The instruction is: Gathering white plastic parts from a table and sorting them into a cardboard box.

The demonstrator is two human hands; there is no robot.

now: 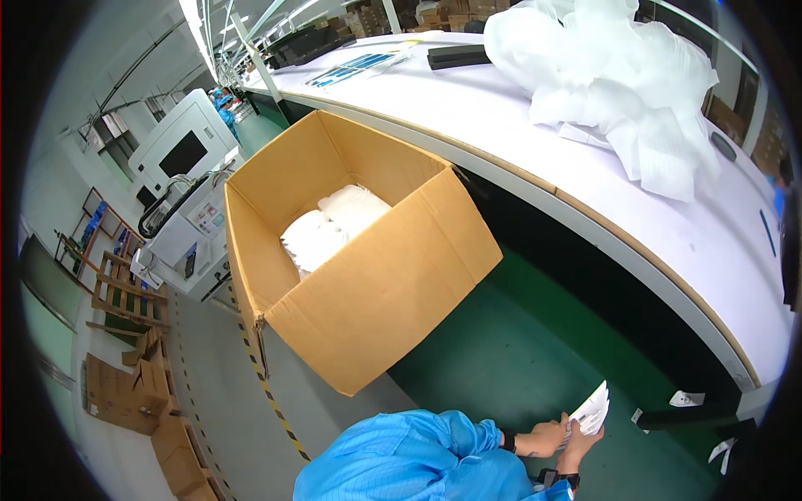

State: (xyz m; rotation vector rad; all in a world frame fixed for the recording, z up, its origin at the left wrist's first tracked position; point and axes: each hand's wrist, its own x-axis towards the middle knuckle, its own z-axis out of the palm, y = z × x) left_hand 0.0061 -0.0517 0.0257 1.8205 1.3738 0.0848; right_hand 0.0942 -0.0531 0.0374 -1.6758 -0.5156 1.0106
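Observation:
Low on the right, in front of my blue sleeves, I hold a small bundle of white, flat, paper-like pieces (591,410) fanned at the top. My left hand (546,438) is closed on its left side. The fingers of my right hand (581,446) wrap its lower right side. Exactly what the pieces are cannot be made out. A large cardboard box (388,296), its top open, stands ahead to the left, apart from both hands. Inside it lie white soft-looking bundles (316,240).
A long white workbench (468,100) curves along the right, bearing a heap of white foam sheets (618,83) and a black bar (458,57). White scraps (687,399) lie at lower right. A grey machine (188,150), wooden pallet (129,292) and cardboard boxes (125,392) stand left.

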